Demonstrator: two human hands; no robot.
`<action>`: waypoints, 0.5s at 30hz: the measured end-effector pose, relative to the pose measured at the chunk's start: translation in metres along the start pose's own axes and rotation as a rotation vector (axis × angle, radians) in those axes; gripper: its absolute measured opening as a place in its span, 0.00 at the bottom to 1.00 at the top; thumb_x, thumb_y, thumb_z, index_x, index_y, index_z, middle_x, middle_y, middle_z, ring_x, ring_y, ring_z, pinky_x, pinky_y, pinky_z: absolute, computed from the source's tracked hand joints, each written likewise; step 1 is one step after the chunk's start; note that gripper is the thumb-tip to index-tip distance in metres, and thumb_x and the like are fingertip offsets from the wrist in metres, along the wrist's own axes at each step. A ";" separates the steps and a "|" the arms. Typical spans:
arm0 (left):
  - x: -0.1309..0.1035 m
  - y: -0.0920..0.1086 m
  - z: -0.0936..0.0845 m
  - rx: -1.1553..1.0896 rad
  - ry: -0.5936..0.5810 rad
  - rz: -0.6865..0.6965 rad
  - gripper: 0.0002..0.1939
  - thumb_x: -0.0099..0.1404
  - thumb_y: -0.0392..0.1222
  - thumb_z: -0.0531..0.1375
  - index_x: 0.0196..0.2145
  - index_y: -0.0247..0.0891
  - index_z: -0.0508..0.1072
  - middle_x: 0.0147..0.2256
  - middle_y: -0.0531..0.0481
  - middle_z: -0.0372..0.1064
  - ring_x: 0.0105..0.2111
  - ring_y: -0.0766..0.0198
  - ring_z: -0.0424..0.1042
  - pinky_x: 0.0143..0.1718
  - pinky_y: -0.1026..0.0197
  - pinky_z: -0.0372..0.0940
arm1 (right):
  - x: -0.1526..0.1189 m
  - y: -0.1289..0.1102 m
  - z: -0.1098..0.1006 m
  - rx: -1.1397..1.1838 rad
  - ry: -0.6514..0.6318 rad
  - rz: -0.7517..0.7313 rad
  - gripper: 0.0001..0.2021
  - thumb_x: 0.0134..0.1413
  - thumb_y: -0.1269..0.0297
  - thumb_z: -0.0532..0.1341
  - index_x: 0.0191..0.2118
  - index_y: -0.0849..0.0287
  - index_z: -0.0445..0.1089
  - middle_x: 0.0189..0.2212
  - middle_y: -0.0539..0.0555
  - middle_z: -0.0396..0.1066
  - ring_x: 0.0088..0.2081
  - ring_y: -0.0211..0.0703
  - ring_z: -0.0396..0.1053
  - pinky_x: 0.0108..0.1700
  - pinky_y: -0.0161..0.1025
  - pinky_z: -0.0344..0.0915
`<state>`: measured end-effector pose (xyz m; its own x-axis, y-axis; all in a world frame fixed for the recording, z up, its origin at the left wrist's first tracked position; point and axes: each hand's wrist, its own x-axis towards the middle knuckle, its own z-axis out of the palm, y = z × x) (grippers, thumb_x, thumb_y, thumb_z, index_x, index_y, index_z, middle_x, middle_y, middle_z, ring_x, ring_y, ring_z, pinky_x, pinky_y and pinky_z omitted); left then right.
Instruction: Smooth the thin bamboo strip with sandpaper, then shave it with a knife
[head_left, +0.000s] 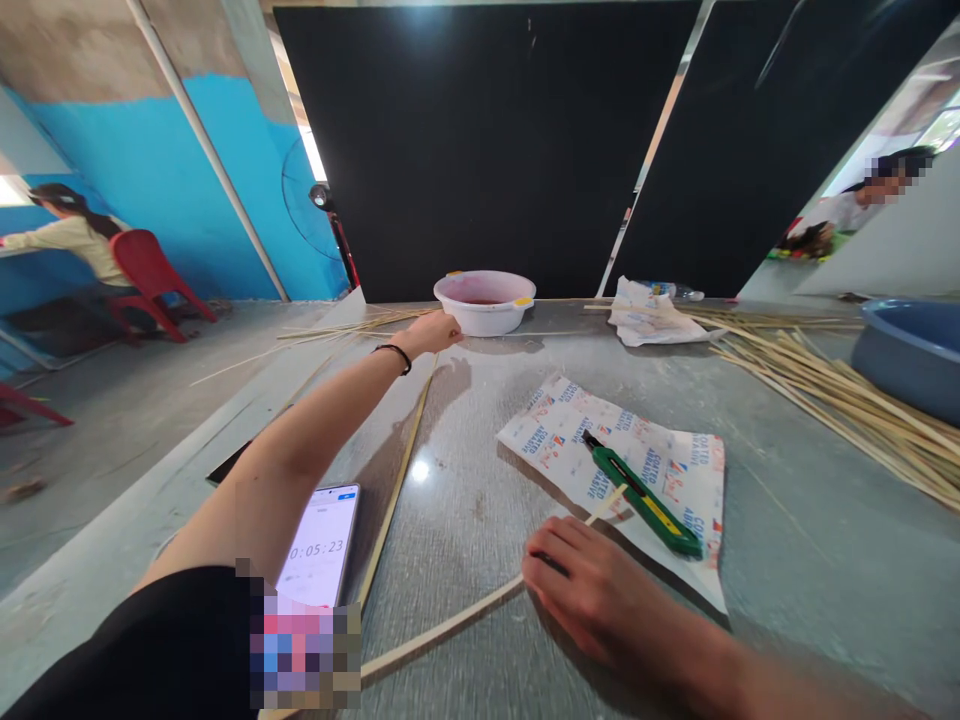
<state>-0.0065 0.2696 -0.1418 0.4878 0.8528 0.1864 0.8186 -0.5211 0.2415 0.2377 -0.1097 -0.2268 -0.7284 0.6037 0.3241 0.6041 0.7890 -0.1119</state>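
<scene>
My left hand [433, 331] reaches far forward beside a white basin [491, 318] with reddish contents. Its fingers are closed at the upper end of a greenish bamboo strip [401, 465], which runs back toward me. Closer in, my right hand [577, 590] is closed around a pale bamboo strip [450, 630] that sticks out on both sides of the fist. Whether both lengths are one bent strip is hidden at the bottom edge. Just beyond the right hand, a green utility knife [645, 497] rests on a printed sandpaper sheet [544, 425], its backing up.
A phone [321, 545] showing a timer lies under my left forearm. Bundled bamboo strips [832, 390] and a blue basin [911, 355] are at right. Crumpled paper [656, 315] lies at the back, before black panels [487, 150]. Two people sit farther off.
</scene>
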 end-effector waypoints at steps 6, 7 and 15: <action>0.003 0.019 0.019 0.063 -0.024 -0.043 0.22 0.75 0.52 0.65 0.61 0.39 0.74 0.60 0.41 0.72 0.55 0.52 0.76 0.55 0.44 0.75 | 0.001 -0.001 0.000 -0.011 0.005 -0.002 0.08 0.71 0.77 0.57 0.41 0.60 0.70 0.41 0.57 0.73 0.42 0.51 0.69 0.48 0.49 0.70; 0.004 0.020 0.019 0.063 -0.021 -0.041 0.22 0.75 0.52 0.65 0.61 0.39 0.74 0.60 0.41 0.72 0.54 0.52 0.76 0.55 0.44 0.75 | 0.001 -0.001 -0.001 -0.013 -0.004 -0.001 0.08 0.71 0.77 0.57 0.41 0.59 0.71 0.41 0.56 0.74 0.43 0.51 0.69 0.48 0.48 0.69; -0.021 0.010 0.001 0.051 -0.054 0.041 0.23 0.75 0.52 0.65 0.61 0.39 0.73 0.59 0.41 0.72 0.54 0.52 0.76 0.55 0.44 0.75 | 0.001 -0.001 -0.004 -0.005 -0.013 -0.011 0.08 0.70 0.77 0.57 0.41 0.59 0.71 0.42 0.58 0.74 0.42 0.51 0.68 0.47 0.48 0.69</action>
<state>-0.0085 0.2467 -0.1446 0.5359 0.8320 0.1437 0.8112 -0.5546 0.1854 0.2374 -0.1103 -0.2223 -0.7389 0.5967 0.3128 0.5978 0.7948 -0.1041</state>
